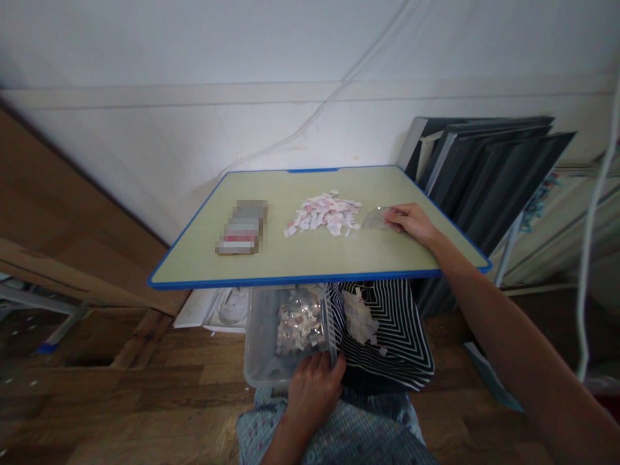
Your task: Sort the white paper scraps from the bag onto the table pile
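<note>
On the small table (261, 187) lies a loose pile of small white and pink paper pieces (322, 213). Just right of the pile, my right hand (409, 221) pinches a thin see-through plastic bag (372, 219) that rests near the tabletop. My left hand (317, 387) is below the table, its fingers curled over the near rim of a clear plastic bin (261, 368). Inside that bin sits a shiny clear bag of paper pieces (300, 323). A black-and-white striped bag (402, 329) stands against the bin's right side, with more paper pieces (358, 316) in it.
A blurred-out rectangular object (242, 227) lies on the table's left part. Dark flat panels (484, 168) lean against the wall at right. Brown cardboard (87, 194) stands at left. A white cable (593, 245) hangs at far right.
</note>
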Demonstrator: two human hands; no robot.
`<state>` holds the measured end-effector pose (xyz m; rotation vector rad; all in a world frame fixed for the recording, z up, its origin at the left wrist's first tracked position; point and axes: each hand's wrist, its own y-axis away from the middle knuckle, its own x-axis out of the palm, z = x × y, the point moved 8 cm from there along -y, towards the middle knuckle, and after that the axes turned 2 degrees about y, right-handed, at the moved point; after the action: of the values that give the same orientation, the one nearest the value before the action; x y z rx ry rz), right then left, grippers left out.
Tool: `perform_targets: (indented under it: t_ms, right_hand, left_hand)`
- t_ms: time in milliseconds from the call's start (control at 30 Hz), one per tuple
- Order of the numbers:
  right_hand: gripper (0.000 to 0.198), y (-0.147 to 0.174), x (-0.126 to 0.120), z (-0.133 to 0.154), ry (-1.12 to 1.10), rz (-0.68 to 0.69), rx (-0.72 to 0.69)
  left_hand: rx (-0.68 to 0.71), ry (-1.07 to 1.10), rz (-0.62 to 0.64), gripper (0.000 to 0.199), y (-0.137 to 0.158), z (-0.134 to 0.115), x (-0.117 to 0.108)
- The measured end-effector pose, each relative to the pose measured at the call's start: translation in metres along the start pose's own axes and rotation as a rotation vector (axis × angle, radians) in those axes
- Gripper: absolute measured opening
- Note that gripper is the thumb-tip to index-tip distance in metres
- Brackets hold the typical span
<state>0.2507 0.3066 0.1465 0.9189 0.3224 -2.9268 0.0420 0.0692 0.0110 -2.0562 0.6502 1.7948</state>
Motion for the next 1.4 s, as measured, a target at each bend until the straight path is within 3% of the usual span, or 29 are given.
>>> perform_targets:
  t_ms: [400, 600, 767, 1167, 1400]
  right_hand:
    - [0.032, -0.003, -0.009, -0.003, 0.087, -0.062, -0.005]
    - [0.036, 0.009, 0.005, 0.0, -0.011, 0.203, 0.006]
    - [0.037, 0.014, 0.017, 0.005, -0.025, 0.341, -0.026]
    - [0.035, 0.018, 0.019, 0.008, -0.067, 0.348, 0.006]
    - [0.038, 0.018, 0.022, 0.013, -0.025, 0.346, -0.045]
  left_hand:
    - [-0.001, -0.012, -0.005, 0.042, 0.0, 0.001, 0.002]
    - [-0.001, -0.004, 0.004, 0.042, 0.0, 0.0, -0.001]
    - [-0.004, -0.006, 0.008, 0.041, 0.0, 0.001, -0.002]
    - [-0.003, -0.003, -0.01, 0.042, 0.001, 0.001, 0.0]
    - [0.001, 0.006, -0.023, 0.041, 0.0, 0.002, 0.001]
